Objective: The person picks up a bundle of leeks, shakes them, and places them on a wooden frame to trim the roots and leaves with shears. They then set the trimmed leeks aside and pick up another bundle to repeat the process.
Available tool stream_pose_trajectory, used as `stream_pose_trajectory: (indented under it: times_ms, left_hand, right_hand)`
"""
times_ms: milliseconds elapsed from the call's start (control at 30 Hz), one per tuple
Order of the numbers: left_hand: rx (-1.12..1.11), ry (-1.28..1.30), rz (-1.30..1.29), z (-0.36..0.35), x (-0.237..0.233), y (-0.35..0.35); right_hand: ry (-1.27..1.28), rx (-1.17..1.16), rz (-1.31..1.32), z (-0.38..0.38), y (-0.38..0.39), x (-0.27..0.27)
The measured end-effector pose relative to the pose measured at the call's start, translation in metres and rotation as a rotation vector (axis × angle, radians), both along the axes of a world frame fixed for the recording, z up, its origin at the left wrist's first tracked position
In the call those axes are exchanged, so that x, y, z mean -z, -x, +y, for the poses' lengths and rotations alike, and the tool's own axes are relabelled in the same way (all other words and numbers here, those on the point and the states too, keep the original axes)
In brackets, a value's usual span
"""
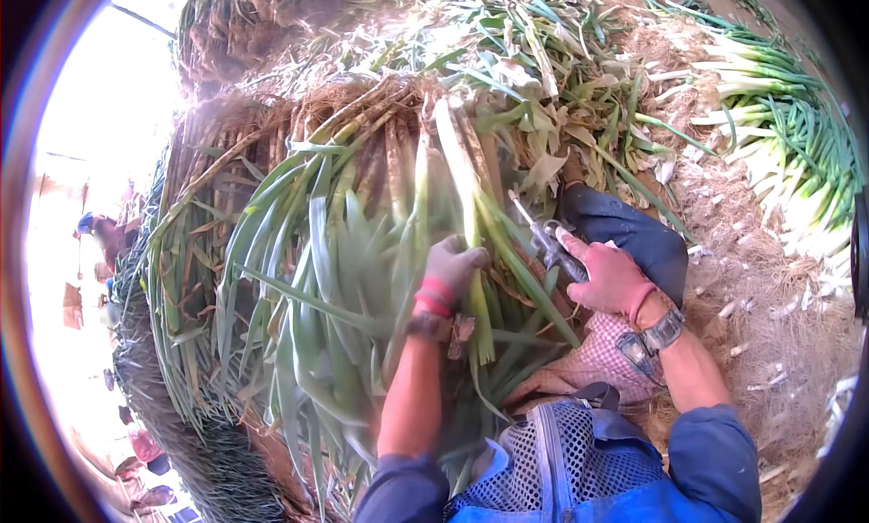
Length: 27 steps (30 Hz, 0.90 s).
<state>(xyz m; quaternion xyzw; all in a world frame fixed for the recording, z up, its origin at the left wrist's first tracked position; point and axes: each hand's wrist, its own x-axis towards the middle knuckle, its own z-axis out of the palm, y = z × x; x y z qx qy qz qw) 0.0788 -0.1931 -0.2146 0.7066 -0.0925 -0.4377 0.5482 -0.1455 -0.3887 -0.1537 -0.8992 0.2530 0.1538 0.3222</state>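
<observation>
My left hand (451, 271), in a greyish-pink glove with a red cuff, is closed around the leaves of a long green onion (460, 166). The pale root end of that onion points up and away, and its cut leaf tips hang below my hand. To the right, my right hand (605, 271), gloved in pink, grips a dark air blow gun (554, 250). Its thin metal nozzle points up and left, a short way from the onion. Beneath and left of my left hand lies a thick heap of unpeeled green onions (308, 242) with brown roots.
Cleaned green onions (778, 134) lie in a row at the far right. Stripped skins and leaves (561, 80) are piled at the back. Root scraps (724, 251) cover the ground on the right. Another person (104, 233) is at the far left.
</observation>
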Motion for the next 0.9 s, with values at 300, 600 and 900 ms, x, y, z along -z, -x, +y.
stream_pose_trajectory:
  times_ms: [300, 600, 900]
  left_hand:
    - [-0.076, -0.092, -0.084, -0.002, 0.005, 0.003]
    - [-0.113, 0.005, 0.020, 0.002, 0.017, 0.001]
    - [-0.143, 0.116, 0.093, 0.000, -0.009, 0.002]
  right_hand:
    - [0.045, -0.146, 0.063, 0.025, -0.007, 0.011]
    - [0.084, -0.069, 0.012, -0.010, -0.109, 0.030]
    - [0.185, -0.013, -0.097, -0.036, -0.190, 0.045]
